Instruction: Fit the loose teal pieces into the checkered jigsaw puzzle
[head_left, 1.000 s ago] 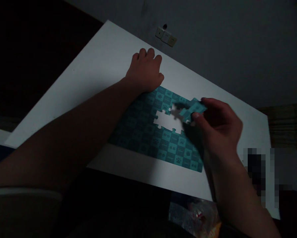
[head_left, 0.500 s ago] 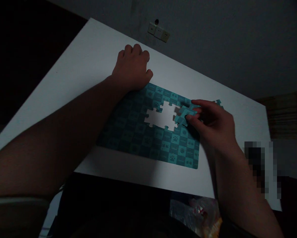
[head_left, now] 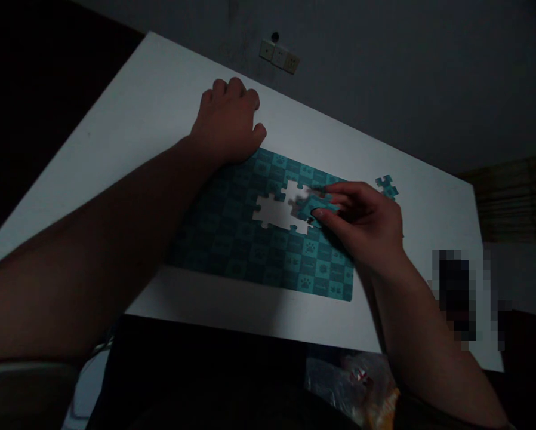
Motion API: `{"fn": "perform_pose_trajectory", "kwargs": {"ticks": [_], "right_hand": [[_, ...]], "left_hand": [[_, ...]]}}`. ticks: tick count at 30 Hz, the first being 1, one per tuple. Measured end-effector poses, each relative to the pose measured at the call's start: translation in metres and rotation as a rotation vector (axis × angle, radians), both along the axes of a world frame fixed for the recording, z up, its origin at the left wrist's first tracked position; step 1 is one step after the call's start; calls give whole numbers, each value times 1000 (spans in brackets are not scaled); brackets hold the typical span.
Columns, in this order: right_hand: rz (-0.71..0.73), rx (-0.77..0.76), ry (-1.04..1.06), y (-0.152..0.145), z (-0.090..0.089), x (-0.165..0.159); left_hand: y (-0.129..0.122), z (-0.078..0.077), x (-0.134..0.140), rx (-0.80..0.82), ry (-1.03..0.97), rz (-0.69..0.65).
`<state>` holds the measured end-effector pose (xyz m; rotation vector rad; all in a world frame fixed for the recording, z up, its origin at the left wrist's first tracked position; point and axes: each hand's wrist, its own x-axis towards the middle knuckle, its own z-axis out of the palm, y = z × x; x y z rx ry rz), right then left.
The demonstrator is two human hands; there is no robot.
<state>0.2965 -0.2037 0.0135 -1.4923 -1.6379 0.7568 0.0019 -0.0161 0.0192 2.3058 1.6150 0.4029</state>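
Observation:
A teal checkered jigsaw puzzle (head_left: pixel 295 272) with paw prints lies on the table, mostly assembled, with an irregular gap in its middle that shows white. My right hand (head_left: pixel 369 224) pinches a teal puzzle piece (head_left: pixel 317 206) between thumb and fingers, over the right side of that gap. The piece looks slightly raised and tilted. By the puzzle's far edge, my left hand (head_left: pixel 227 119) rests palm down with its thumb apart and its fingers bent downward; nothing shows in it. My left forearm covers the puzzle's left part.
Beyond my right hand, a loose puzzle piece (head_left: pixel 387 187) lies on the white table (head_left: pixel 433 209). A dark pixelated object (head_left: pixel 456 292) is at the right. Wall sockets (head_left: pixel 279 57) are behind the far edge, and a clear plastic bag (head_left: pixel 339 385) sits below the near edge.
My right hand has carried the puzzle piece leftward, further over the gap. The loose piece beyond it is now more exposed. My left hand stays by the far edge; the whole view has shifted slightly.

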Motion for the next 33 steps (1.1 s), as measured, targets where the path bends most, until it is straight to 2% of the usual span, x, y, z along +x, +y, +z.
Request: {"fn": "perform_pose_trajectory", "kwargs": {"ticks": [7,14,18,23,33], "right_hand": [[90,-44,-182,0,8,-3],[116,-24,-80,-1,1,-5],[205,-12,-185,-1,11,-12],[232,11,-246,1,22,-16],[227,24,-222,1,18,-13]], "left_hand": [[3,-5,1,29,-44,-12],[1,-4,1,46,7,-3],[-1,0,0,16,-1,-23],[-2,2,0,-6,-20,-17],[-3,3,0,4,45,-2]]}}
